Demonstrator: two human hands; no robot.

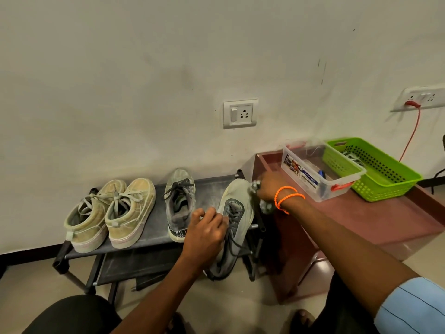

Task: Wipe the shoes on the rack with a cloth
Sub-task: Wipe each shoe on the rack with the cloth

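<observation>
1. The left hand point(207, 233) grips the grey shoe point(232, 222) by its laced tongue, tilting it half off the rack point(156, 227) at about five o'clock of the shelf.
2. The right hand point(266, 189) holds a bunched cloth point(261, 202) against the shoe's toe side, at its two o'clock.
3. To my eye, a firm left grip matters; short strokes from toe toward heel should work best.
4. The other grey shoe point(179, 203) and the tan pair point(110, 213) stand on the shelf, at nine o'clock of the held one.
5. On the tabletop point(361, 225), a clear box point(320, 172) holds small bits I can't make out; the green basket point(375, 167) holds something dark and patterned.
</observation>
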